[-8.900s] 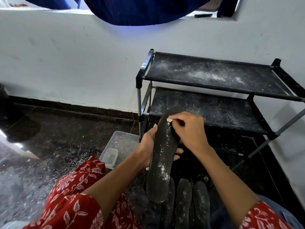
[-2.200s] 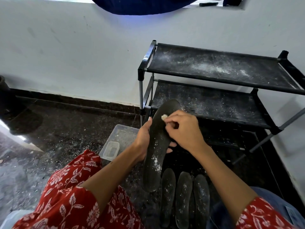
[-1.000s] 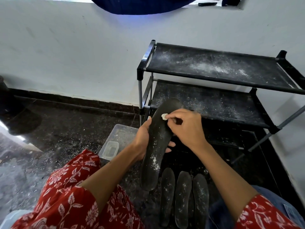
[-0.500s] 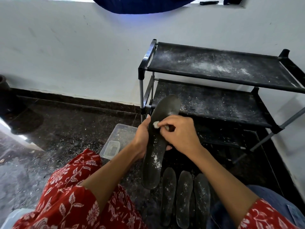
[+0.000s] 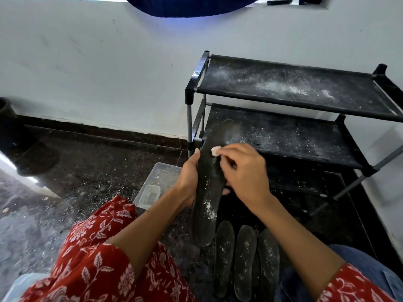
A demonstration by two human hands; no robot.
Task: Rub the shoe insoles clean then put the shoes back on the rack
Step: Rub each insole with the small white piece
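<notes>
rubbing step in hand: right hand [image 5: 244, 171] pinches a white wad [image 5: 214, 150] against the insole [image 5: 210, 182] gripped by the left hand [image 5: 188, 177].
next, i judge, the wad must work down to the powdery heel.

Legible text: none | labels, brands: none readable | numbers, signs: none readable | surfaces checked: all visible objects and walls carry no readable marking
</notes>
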